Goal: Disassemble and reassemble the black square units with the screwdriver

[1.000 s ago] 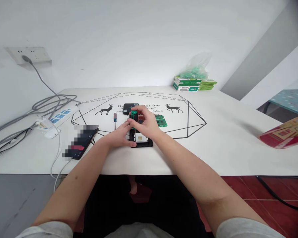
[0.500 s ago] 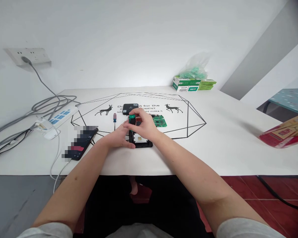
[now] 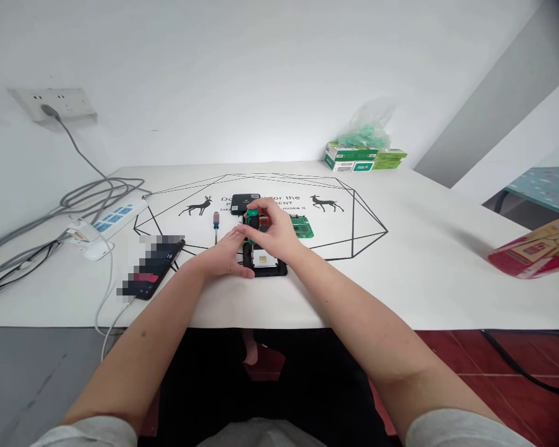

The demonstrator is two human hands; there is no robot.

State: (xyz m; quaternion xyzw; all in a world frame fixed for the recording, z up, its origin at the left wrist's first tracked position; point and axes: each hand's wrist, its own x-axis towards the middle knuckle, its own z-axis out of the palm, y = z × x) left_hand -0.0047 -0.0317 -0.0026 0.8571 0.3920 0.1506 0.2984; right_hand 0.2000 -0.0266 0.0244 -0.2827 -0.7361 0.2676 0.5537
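Now right hand [image 3: 278,234] sits slightly higher in frame, driver [image 3: 252,218] top raised with it — likely adjusting at same spot. Right fingers closed round driver. Left hand [image 3: 223,254] thumb at case [image 3: 279,271] edge; whether fingers grip, cannot tell. Case at frame centre, upper part and driver tip hidden by hands. Around — cover [image 3: 244,205] above, board [image 3: 302,227] right, screwdriver [image 3: 216,221], phone [image 3: 159,271] left.

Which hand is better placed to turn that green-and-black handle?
The right hand, probably: it grips the handle near its top, while the left hand sits lower, its thumb at the edge of the black case.
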